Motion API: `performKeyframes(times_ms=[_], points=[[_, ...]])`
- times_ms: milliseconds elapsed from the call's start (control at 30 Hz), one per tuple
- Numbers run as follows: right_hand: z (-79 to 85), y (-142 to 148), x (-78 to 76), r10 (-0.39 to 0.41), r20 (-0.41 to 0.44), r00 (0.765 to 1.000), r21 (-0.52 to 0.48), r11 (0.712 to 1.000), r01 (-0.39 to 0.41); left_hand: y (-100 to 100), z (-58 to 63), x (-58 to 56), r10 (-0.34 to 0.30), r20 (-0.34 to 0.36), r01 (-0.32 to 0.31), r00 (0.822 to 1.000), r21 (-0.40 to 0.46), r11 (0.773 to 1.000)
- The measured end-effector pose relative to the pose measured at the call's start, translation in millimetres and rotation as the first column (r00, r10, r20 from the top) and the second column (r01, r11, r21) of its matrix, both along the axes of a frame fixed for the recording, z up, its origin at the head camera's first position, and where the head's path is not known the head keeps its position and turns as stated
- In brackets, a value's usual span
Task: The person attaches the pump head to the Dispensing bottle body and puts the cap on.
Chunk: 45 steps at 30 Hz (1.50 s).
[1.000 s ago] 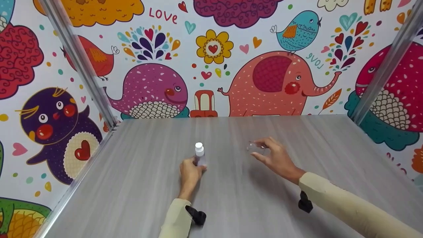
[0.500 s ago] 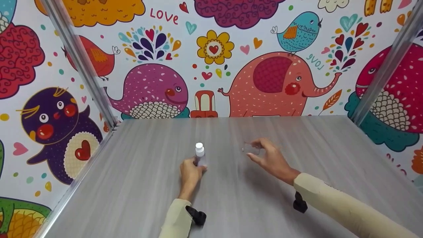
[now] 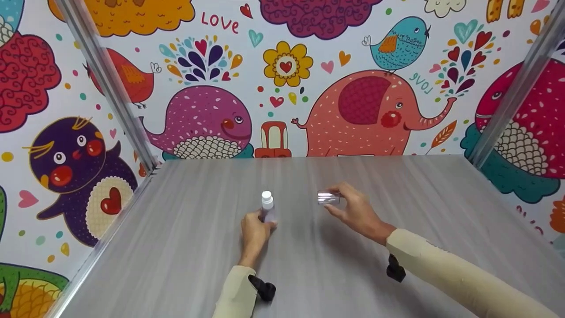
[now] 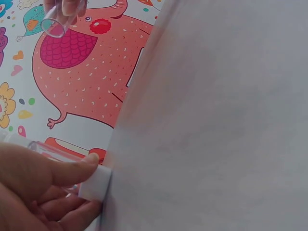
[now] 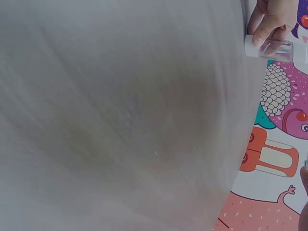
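Observation:
A small clear bottle (image 3: 267, 204) with a white top stands upright on the grey table. My left hand (image 3: 255, 232) grips its lower part, thumb on one side; the left wrist view shows a white base (image 4: 96, 184) under the fingers. To the right, my right hand (image 3: 358, 215) pinches a clear, hollow cylindrical cap (image 3: 327, 198) between thumb and fingers. The cap is held above the table, lying sideways, apart from the bottle, and its round open end (image 4: 53, 28) shows in the left wrist view. Only a sliver of the right hand (image 5: 304, 197) appears in the right wrist view.
The grey wood-grain table (image 3: 198, 194) reaches back to a wall (image 3: 282, 26) printed with cartoon animals. Metal posts (image 3: 106, 88) stand at the back corners, and a metal rail (image 3: 106, 240) runs along the left edge.
My right hand has moved left with the clear cap, closer to the bottle. The left hand and bottle stay in place.

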State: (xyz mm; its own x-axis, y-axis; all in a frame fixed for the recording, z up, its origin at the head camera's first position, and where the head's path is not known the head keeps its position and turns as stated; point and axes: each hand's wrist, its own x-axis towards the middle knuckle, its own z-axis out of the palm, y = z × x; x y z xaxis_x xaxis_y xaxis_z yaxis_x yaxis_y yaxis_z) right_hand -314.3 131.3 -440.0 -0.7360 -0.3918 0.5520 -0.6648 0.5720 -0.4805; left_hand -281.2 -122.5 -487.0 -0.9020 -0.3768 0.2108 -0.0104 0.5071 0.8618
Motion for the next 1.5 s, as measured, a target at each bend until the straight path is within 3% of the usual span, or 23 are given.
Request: performKeyframes(times_ms=[267, 533, 867, 1500], points=[[1.1, -11, 2.5, 0.001, 0.021, 1.000, 0.006, 1.000, -0.001, 1, -0.4, -0.7, -0.004, -0.011, 0.004, 1.000, 0.005, 1.000], [-2.6, -16, -0.4, 0.071, -0.068, 0.995, 0.034, 0.997, -0.069, 1, -0.5, 1.6, -0.005, -0.001, 0.005, 1.000, 0.012, 1.000], [-2.8, -20, -5.1, 0.151, -0.103, 0.983, -0.004, 0.988, -0.152, 2, -0.4, 1.1, 0.010, 0.022, -0.010, 1.000, -0.003, 1.000], [6.8, -44, -4.7, 0.178, -0.006, 0.984, 0.036, 0.983, -0.178, 0, 0.3, -0.5, 0.026, 0.022, -0.025, 0.999, -0.030, 0.999]])
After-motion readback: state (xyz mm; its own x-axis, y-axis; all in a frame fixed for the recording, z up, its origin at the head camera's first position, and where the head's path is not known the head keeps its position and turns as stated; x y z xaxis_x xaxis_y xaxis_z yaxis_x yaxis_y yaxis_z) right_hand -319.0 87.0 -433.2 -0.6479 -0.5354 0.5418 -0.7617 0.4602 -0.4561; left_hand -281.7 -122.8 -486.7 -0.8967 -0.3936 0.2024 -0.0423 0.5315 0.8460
